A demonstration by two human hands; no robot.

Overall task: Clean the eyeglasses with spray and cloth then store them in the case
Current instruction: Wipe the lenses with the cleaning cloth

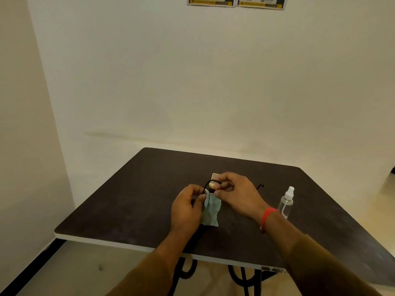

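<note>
The eyeglasses (207, 185) are up off the table (128, 206), held between two hands near the middle of it. The glasses lie sideways, long way going left to right, and their thin black arms point to the far side. One arm curves up between the hands and the tip of the other pokes out to the right. The left hand (188, 208) has its fingers and thumb curled tight, pinching a pale blue cloth (211, 212) at the left end of the glasses; the rest of the cloth hangs down toward the table. The right hand (237, 195) pinches the frame with bent fingers and hides most of it. A small cream block (214, 176) sits just behind the hands, mostly hidden, so I cannot tell what it is. A clear spray bottle (286, 202) stands upright to the right, near the right wrist with its red band (268, 215).
</note>
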